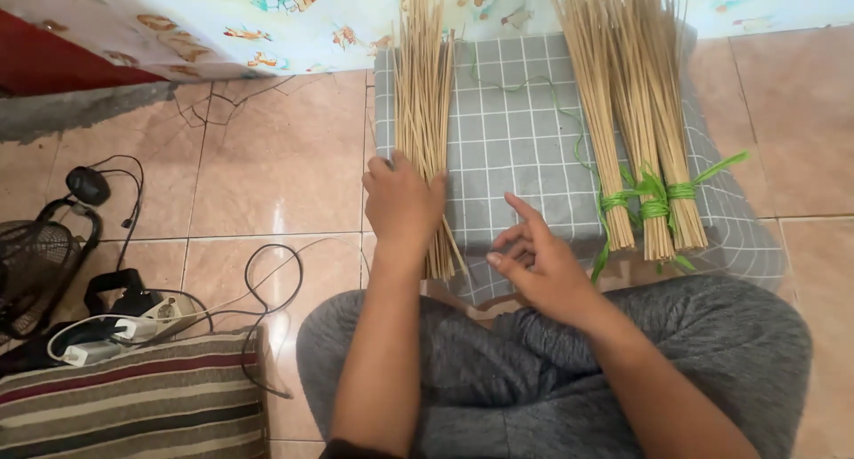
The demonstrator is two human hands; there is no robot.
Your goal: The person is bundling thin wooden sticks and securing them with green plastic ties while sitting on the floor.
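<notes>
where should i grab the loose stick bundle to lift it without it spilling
Grip the loose sticks near their lower ends, where the left hand already rests, coming from the left. They are untied and fan out there, so wrap the fingers right around them; the tied bundles block the right.

Arms: two, bare from wrist to above the elbow | left hand (402, 203): bare, no rings or watch seen | right hand (537, 265): bare likewise | legs: covered in grey heathered trousers, soft knit, creased
</notes>
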